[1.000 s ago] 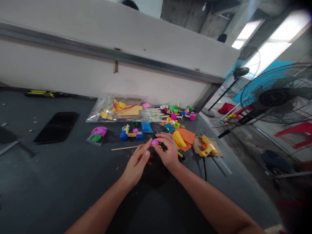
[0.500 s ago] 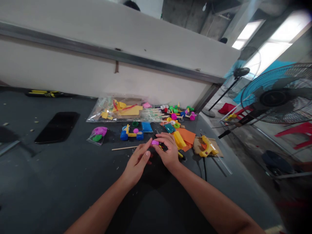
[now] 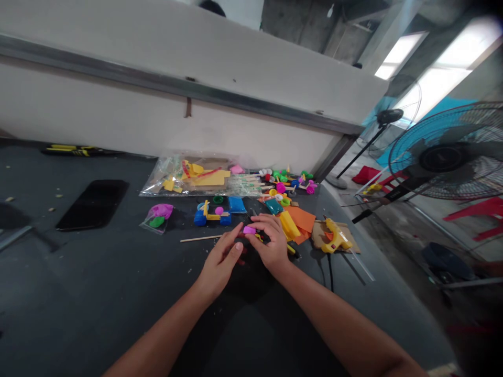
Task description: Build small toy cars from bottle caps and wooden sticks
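A small lump of pink modelling clay (image 3: 249,230) is pinched between the thumb and fingers of my right hand (image 3: 271,241). My left hand (image 3: 222,256) is just to its left, fingers stretched out and thumb apart, holding nothing that I can see. Beyond my hands stands a little clay vehicle (image 3: 212,215) with blue wheels, a yellow frame and a pink ball on it. A thin wooden stick (image 3: 200,239) lies to the left of my left fingertips. Partly behind my right hand is a block of yellow clay (image 3: 290,225).
Orange sheets (image 3: 302,220) and a yellow glue gun (image 3: 334,238) on cardboard lie to the right. Behind are a clear plastic bag (image 3: 200,178), coloured clay pieces on sticks (image 3: 285,180) and a blue packet (image 3: 237,204). A black phone (image 3: 93,204) and a bag of purple and green clay (image 3: 159,214) lie left.
My left fingertips have drawn slightly away from the pink clay, leaving it in my right hand. Everything else stays where it was.
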Demonstrator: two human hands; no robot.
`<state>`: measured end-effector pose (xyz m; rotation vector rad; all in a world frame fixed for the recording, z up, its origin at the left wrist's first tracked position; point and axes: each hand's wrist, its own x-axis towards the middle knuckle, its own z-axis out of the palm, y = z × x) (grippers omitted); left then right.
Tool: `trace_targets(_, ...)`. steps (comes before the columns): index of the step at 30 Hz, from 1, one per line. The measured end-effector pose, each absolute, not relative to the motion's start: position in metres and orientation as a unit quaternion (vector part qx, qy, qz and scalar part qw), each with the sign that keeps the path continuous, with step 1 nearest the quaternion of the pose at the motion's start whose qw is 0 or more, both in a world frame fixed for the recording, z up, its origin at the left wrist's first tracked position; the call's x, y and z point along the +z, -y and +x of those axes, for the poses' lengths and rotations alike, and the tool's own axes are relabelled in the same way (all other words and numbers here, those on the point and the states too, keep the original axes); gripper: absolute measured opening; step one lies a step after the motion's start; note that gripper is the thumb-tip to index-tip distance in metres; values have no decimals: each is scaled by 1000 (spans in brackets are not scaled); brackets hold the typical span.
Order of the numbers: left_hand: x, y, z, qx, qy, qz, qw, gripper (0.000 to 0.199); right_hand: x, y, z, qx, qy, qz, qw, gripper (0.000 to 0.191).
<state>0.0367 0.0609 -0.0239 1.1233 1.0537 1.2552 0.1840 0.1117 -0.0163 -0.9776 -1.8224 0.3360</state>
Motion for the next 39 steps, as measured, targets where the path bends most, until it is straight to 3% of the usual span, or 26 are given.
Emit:
trace_targets(6,-20,-66,35,535,-458,336,626,34,-15,-108,181,159,782,-369,477,14)
trace_targets(11,-15,-68,32,511,-444,348,648,24,-15,-107,179,165,797,-349,464,14)
trace_targets(18,-14,-69,30,515,-455,370,625,25,-9,-104,180,197,812,-323,445,21)
trace_targets(26,-16,-69,28,480,-509,474,535,28,-10,-109,180,226,781,-356,461,6)
trace_targets(39,-21,-69,30,480,-507,478,533,26,-11,-109,180,225,777,-364,462,4)
